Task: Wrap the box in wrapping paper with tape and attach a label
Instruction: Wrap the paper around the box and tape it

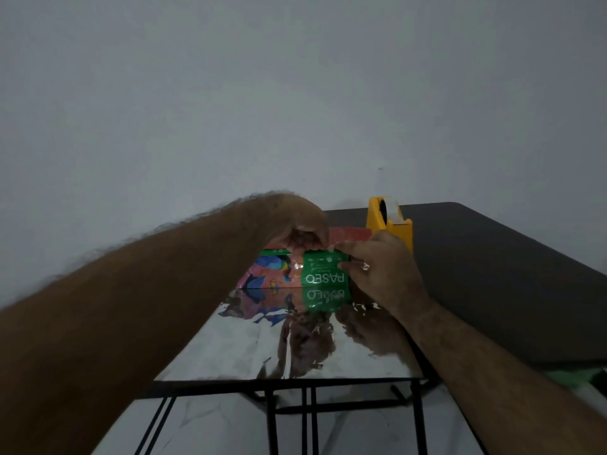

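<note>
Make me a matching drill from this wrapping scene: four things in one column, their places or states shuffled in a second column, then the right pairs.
Things
1. green Paseo box
2. yellow tape dispenser
3. silver wrapping paper
4. left hand

Places or states
A. stands on the dark table behind the box
B. lies spread shiny side up toward the table's near edge
C. partly covered by colourful paper, logo upside down
D. reaches over the box top with curled fingers

Pairs: 1-C, 2-A, 3-B, 4-D

Tape dispenser [391,221] blocks behind the box [323,274]; right tabletop [492,274] open.
</note>
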